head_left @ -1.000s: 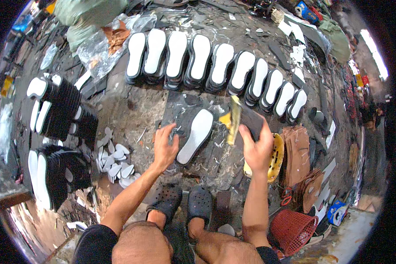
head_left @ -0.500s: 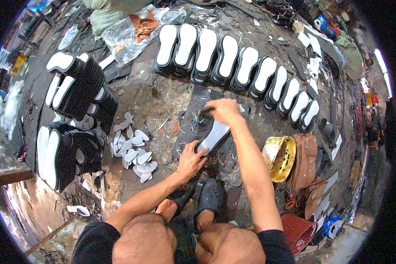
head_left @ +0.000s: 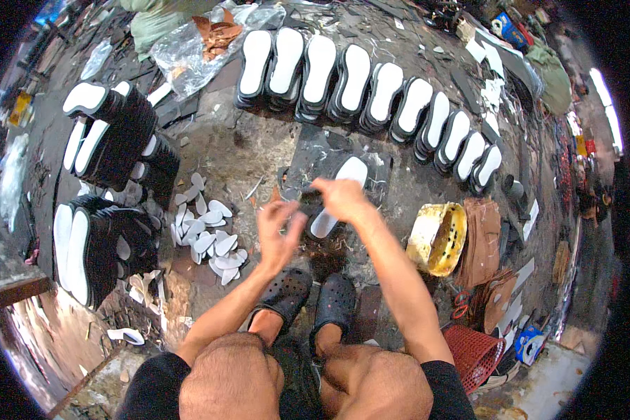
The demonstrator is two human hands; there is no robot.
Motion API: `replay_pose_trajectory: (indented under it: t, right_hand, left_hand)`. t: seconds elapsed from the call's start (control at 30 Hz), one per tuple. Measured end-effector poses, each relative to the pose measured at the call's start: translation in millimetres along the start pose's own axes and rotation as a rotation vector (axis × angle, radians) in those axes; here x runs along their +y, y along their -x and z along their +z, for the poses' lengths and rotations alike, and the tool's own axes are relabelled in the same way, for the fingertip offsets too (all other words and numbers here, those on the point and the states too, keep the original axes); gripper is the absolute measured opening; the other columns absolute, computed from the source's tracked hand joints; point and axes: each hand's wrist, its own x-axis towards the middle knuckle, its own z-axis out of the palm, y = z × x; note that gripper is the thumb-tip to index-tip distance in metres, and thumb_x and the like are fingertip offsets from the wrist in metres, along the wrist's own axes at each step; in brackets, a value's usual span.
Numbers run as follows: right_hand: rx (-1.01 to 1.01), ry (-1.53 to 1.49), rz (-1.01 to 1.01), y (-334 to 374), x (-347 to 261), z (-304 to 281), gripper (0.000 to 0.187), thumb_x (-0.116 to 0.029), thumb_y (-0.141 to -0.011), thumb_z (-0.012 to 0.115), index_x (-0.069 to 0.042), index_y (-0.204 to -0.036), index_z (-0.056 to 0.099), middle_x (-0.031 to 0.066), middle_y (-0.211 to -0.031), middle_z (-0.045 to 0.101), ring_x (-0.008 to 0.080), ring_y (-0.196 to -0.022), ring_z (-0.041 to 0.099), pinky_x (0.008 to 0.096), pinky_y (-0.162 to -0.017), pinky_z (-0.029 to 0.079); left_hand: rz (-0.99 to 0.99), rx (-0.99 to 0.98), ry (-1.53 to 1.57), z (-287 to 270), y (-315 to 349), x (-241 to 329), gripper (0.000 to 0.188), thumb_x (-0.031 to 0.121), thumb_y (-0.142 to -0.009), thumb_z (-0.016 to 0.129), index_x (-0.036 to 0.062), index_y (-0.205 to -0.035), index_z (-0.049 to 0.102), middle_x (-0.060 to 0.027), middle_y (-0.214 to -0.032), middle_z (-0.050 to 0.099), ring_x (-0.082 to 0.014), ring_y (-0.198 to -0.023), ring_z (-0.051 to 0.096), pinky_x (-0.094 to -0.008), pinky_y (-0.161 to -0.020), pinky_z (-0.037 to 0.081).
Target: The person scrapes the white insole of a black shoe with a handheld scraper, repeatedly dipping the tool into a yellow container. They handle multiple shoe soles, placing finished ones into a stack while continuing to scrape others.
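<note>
A pale grey insole [head_left: 352, 170] lies on a dark sheet [head_left: 311, 150] on the floor in front of me. My right hand [head_left: 344, 199] is closed over its middle, gripping a small dark tool [head_left: 311, 200] whose kind is mostly hidden by the fingers. To the left, my left hand [head_left: 278, 227] hovers off the insole, blurred, with thumb and fingers apart and nothing visible in it. Beside it is a heap of small pale oval pieces [head_left: 213, 234]. Beyond the sheet, stacks of black soles topped with white insoles [head_left: 320, 66] stand in a curved row.
More sole stacks [head_left: 80, 255] stand at left. At right are a yellow-stained tub [head_left: 427, 238], brown sheets [head_left: 481, 241], red-handled scissors [head_left: 460, 302] and a red basket [head_left: 472, 353]. Clear plastic [head_left: 189, 59] and scraps lie at the back. My dark clogs [head_left: 334, 308] are close below the sheet.
My left hand has lifted off the insole's near end and moved up and left. My right hand has come nearer and left with the dark tool, uncovering the insole's far end.
</note>
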Motion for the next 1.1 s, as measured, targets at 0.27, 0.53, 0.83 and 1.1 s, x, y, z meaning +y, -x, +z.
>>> replay_pose_trajectory:
  t: [0.27, 0.53, 0.83, 1.1]
  right_hand:
    - [0.505, -0.503, -0.174, 87.6, -81.5, 27.4, 0.034, -0.001, -0.078, 0.061, -0.016, -0.107, 0.068, 0.0077, -0.094, 0.072, 0.0318, -0.080, 0.070, 0.0455, -0.070, 0.056]
    - [0.392, -0.352, -0.167, 15.7, 73.4, -23.8, 0.039, 0.007, -0.071, 0.061, -0.016, -0.099, 0.077, 0.0056, -0.106, 0.074, 0.0290, -0.102, 0.069, 0.0402, -0.089, 0.055]
    - [0.115, 0.027, -0.096, 3.0, 112.3, -42.7, 0.034, -0.004, -0.065, 0.069, -0.027, -0.089, 0.076, -0.0021, -0.099, 0.074, 0.0245, -0.105, 0.066, 0.0428, -0.099, 0.046]
    - [0.164, -0.096, 0.176, 67.6, 44.8, -15.2, 0.043, -0.010, -0.083, 0.061, -0.028, -0.121, 0.067, 0.0120, -0.102, 0.073, 0.0339, -0.091, 0.071, 0.0484, -0.078, 0.055]
  left_hand:
    - [-0.240, 0.411, 0.167, -75.3, -53.8, -24.1, 0.029, 0.003, -0.093, 0.062, 0.0025, -0.122, 0.065, -0.0075, -0.113, 0.067, -0.0170, -0.103, 0.061, -0.0298, -0.093, 0.048]
    - [0.173, -0.439, -0.208, 31.1, 19.2, 4.0, 0.103, 0.015, -0.072, 0.082, -0.0067, -0.152, 0.021, -0.0214, -0.128, 0.053, -0.0399, -0.115, 0.049, -0.0466, -0.100, 0.044]
    - [0.073, -0.498, -0.189, 24.9, 20.6, -0.2, 0.101, 0.011, -0.075, 0.079, -0.0088, -0.152, 0.018, -0.0255, -0.115, 0.057, -0.0403, -0.108, 0.052, -0.0461, -0.093, 0.047]
    - [0.141, -0.474, -0.155, 27.2, 9.6, -2.0, 0.103, 0.011, -0.072, 0.081, -0.0023, -0.154, 0.020, -0.0234, -0.119, 0.058, -0.0396, -0.109, 0.052, -0.0465, -0.093, 0.048]
